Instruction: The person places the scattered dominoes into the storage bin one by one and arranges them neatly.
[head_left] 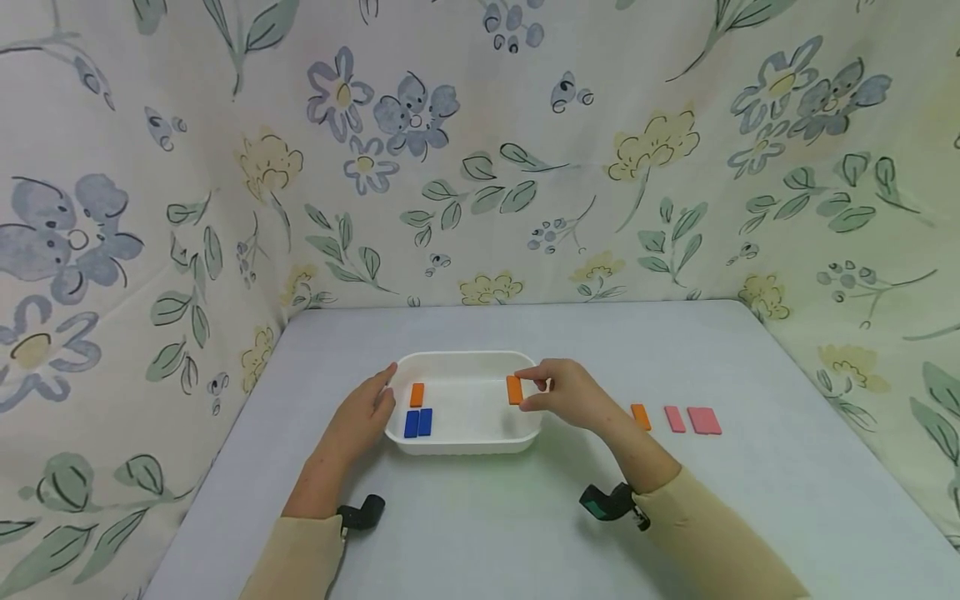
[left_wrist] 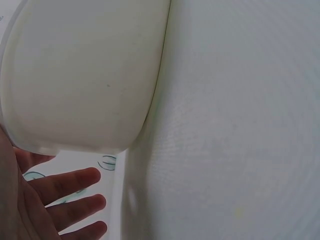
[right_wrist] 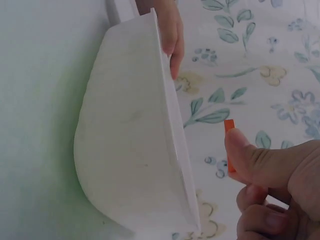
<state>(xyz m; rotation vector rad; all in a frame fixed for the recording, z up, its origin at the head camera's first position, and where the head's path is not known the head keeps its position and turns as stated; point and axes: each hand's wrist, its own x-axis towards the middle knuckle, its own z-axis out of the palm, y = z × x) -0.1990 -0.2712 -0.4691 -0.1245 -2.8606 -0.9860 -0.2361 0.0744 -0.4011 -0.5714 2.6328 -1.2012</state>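
Observation:
A white oblong plastic tray [head_left: 465, 447] stands on the table. My left hand [head_left: 365, 417] rests at its left rim, and in the left wrist view several fingers [left_wrist: 70, 185] are spread straight beside the tray wall [left_wrist: 80, 75]. Between thumb and fingertips my right hand [head_left: 562, 392] pinches an orange rectangular tile [head_left: 514, 390], held over the right end of the tray. The right wrist view shows this orange tile [right_wrist: 229, 145] edge-on, above the rim. Inside the tray at left lie another orange tile [head_left: 417, 395] and two blue tiles [head_left: 418, 422] side by side.
Right of the tray, partly behind the right forearm, lies an orange tile [head_left: 641, 417]. Farther right are a narrow pink tile [head_left: 675, 419] and a wider pink piece [head_left: 705, 421]. A floral curtain [head_left: 480, 167] hangs behind and beside the white table [head_left: 465, 533].

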